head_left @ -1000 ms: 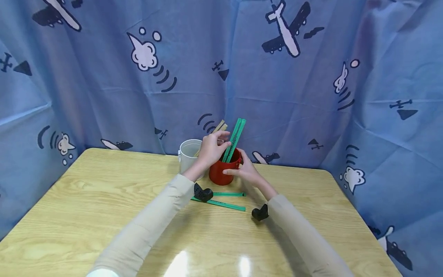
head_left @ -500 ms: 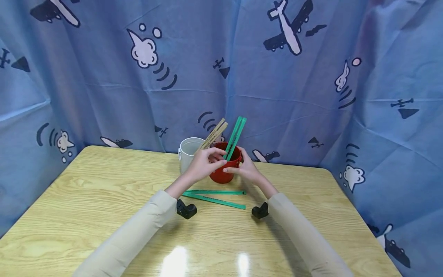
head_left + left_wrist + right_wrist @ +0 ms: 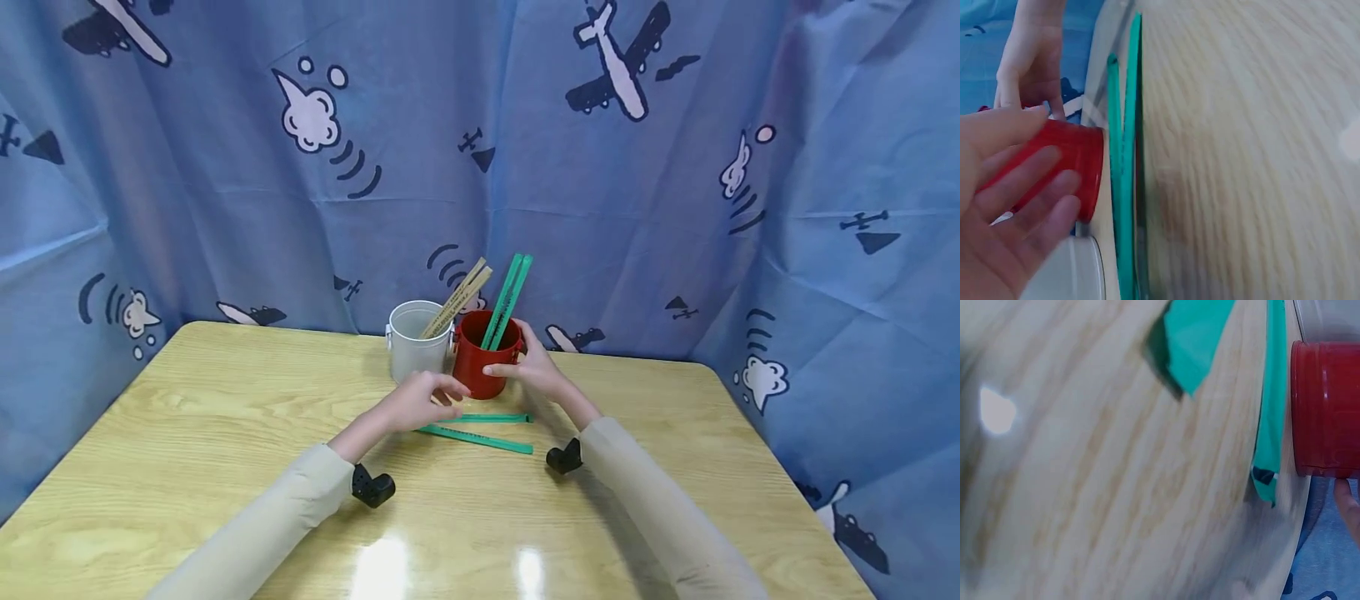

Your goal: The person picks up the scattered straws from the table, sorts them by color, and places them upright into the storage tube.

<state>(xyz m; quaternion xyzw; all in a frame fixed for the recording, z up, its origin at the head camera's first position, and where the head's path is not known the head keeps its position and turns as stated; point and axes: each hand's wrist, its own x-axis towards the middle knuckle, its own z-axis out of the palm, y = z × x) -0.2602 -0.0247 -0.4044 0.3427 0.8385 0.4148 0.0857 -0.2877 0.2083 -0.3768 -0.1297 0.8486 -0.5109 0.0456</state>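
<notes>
My right hand (image 3: pixel 538 371) grips the side of a small red bucket (image 3: pixel 474 368), thumb in front. Two green paper-wrapped chopstick packs (image 3: pixel 507 302) lean upright inside it. To its left stands a white bucket (image 3: pixel 414 357) with tan wrapped chopstick packs (image 3: pixel 459 305) slanting out. My left hand (image 3: pixel 414 402), fingers loosely bent and holding nothing, hovers in front of the buckets. Beneath it lie two more green packs, the rear one (image 3: pixel 497 418) and the front one (image 3: pixel 483 439). In the left wrist view, the left fingers (image 3: pixel 1029 181) appear in front of the red bucket (image 3: pixel 1088 165).
Both buckets stand near the back edge of the wooden table (image 3: pixel 225 433). A blue curtain (image 3: pixel 405 167) with airplane prints hangs right behind it. Black wrist devices (image 3: pixel 372 487) sit under both forearms.
My left hand has drawn back from the green packs in the red bucket, moving left and toward me, above the packs on the table. The right hand stays on the red bucket.
</notes>
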